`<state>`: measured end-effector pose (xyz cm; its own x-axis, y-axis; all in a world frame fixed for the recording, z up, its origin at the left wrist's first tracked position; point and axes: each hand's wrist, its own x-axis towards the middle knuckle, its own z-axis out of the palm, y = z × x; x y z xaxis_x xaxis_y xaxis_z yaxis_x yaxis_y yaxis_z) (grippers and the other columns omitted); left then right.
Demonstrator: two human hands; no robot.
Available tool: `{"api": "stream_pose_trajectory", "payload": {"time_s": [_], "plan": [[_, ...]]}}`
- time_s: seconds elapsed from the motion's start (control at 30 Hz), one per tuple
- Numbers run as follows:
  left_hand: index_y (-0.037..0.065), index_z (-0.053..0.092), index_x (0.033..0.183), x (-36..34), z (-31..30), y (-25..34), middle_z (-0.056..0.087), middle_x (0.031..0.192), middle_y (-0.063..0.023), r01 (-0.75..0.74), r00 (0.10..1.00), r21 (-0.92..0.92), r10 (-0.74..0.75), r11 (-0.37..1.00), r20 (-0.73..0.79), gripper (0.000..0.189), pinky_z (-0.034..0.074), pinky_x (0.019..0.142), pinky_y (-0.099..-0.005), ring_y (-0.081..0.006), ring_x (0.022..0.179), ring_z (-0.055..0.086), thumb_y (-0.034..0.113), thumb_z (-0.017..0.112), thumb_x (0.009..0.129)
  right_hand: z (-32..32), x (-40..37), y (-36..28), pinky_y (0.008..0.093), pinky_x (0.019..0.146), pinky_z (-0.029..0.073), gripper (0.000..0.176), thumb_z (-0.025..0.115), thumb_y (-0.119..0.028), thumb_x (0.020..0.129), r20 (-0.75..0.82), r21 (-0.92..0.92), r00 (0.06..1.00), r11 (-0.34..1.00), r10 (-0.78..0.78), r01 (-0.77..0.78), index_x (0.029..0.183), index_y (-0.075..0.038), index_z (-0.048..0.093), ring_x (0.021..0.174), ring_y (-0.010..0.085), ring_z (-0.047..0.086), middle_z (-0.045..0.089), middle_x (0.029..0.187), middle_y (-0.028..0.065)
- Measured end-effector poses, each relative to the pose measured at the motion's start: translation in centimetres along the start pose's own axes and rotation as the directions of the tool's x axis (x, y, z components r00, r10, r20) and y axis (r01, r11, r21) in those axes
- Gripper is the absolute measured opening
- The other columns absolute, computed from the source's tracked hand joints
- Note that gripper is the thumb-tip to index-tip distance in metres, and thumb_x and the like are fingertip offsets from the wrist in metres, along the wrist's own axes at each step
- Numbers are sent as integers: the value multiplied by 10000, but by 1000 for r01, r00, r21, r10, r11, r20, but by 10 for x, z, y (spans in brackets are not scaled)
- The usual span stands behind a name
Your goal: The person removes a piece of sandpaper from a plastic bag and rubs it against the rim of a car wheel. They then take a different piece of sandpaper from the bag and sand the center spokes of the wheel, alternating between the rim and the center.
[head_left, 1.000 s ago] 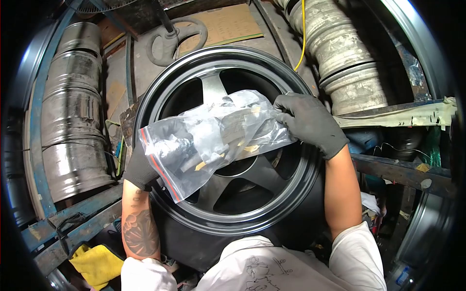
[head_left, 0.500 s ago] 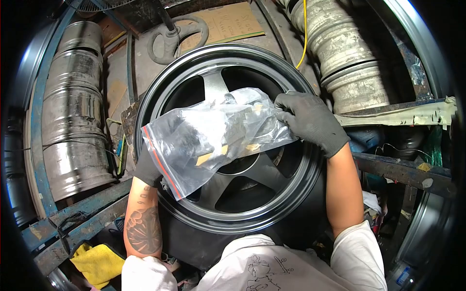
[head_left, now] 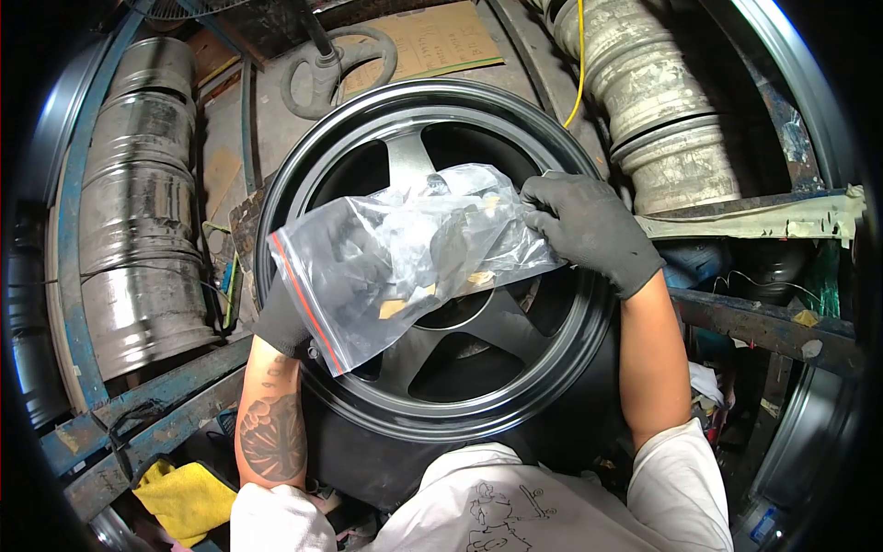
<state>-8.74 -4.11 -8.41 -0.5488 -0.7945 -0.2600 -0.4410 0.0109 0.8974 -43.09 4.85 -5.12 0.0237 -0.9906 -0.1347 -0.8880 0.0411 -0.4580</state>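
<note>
A clear zip bag (head_left: 460, 239) with a red seal strip at its left end lies over the spokes of a dark wheel rim (head_left: 432, 423). Small dark, whitish and tan pieces show through the plastic. My left hand (head_left: 317, 285), in a dark glove, is inside or behind the bag's left part; its fingers show only dimly through the film, and what they touch is unclear. At the bag's right end my gloved right hand (head_left: 589, 225) pinches the plastic between thumb and fingers.
Stacked metal rims (head_left: 138, 221) stand at left, with more pale rims (head_left: 658, 110) at upper right. Behind the wheel are a grey handwheel (head_left: 382, 60) and cardboard (head_left: 451, 37). A yellow cloth (head_left: 184, 501) hangs at lower left; a yellow cable (head_left: 581, 74) runs down at top.
The left fingers have shifted slightly to the right beneath the plastic, and the bag's creases and contents have moved a little. The right hand keeps its hold.
</note>
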Motion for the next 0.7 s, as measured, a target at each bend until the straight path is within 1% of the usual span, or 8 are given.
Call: {"api": "stream_pose_trajectory", "payload": {"time_s": [0.03, 0.13, 0.2, 0.23, 0.43, 0.6, 0.67, 0.7], "plan": [[-16, 605, 1326, 1, 0, 12, 701, 1188, -111, -28, 999, 114, 25, 993, 34, 582, 565, 924, -371, -209, 1076, 675, 206, 843, 843, -1, 0, -1, 485, 862, 500, 241, 674, -240, 926, -1, 1, 1000, 1000, 1, -1, 1046, -32, 680, 981, 407, 654, 689, 964, 191], [-11, 628, 1311, -21, 0, 17, 712, 1194, -99, -64, 994, -229, 83, 971, 73, 511, 569, 940, -347, -191, 1048, 687, 119, 830, 860, 0, -2, 1, 483, 861, 501, 246, 679, -250, 924, -23, 2, 999, 999, -32, 32, 1047, -36, 683, 980, 401, 658, 693, 969, 186], [-9, 621, 1332, -18, 2, 58, 708, 1211, -98, 104, 976, -1, -102, 995, 194, 532, 560, 951, -333, -187, 1064, 680, 123, 831, 862, -2, -1, -2, 483, 860, 502, 247, 680, -253, 925, -1, -2, 1000, 1000, -15, 15, 1049, -39, 684, 981, 397, 660, 693, 972, 182], [-6, 627, 1322, -17, 2, 71, 709, 1202, -100, 124, 962, 70, -137, 990, 237, 513, 560, 944, -334, -188, 1057, 680, 123, 824, 866, -4, -1, -3, 482, 859, 503, 247, 681, -254, 926, 10, -4, 1000, 1000, -6, 6, 1051, -41, 685, 982, 395, 661, 694, 974, 180], [12, 664, 1259, -20, 6, 82, 715, 1145, -108, -17, 932, 143, -36, 990, 361, 403, 557, 901, -341, -194, 1013, 681, 126, 781, 890, -4, -1, -7, 490, 859, 508, 234, 675, -245, 933, -4, -20, 1000, 1000, -19, 19, 1061, -49, 691, 993, 393, 664, 697, 994, 183], [27, 694, 1207, -21, 12, 90, 721, 1098, -115, -44, 941, 128, -1, 991, 337, 317, 555, 865, -347, -200, 976, 682, 128, 745, 911, 1, -1, -3, 494, 868, 511, 251, 674, -246, 934, -3, -50, 999, 998, -33, 33, 1083, -45, 686, 995, 400, 663, 698, 1009, 184], [33, 706, 1187, -19, 17, 90, 723, 1080, -118, -21, 962, 77, -1, 997, 274, 285, 555, 851, -349, -202, 961, 682, 129, 730, 919, 1, -2, -3, 494, 870, 512, 253, 672, -246, 935, -3, -49, 999, 998, -37, 37, 1089, -45, 685, 996, 400, 663, 699, 1012, 183], [36, 712, 1176, -18, 21, 86, 724, 1070, -119, 23, 978, 1, -23, 1000, 209, 270, 554, 843, -350, -203, 954, 682, 130, 723, 923, 0, -1, -3, 494, 870, 512, 252, 671, -244, 936, -2, -48, 999, 998, -43, 43, 1090, -46, 686, 997, 400, 663, 699, 1013, 183]]}}
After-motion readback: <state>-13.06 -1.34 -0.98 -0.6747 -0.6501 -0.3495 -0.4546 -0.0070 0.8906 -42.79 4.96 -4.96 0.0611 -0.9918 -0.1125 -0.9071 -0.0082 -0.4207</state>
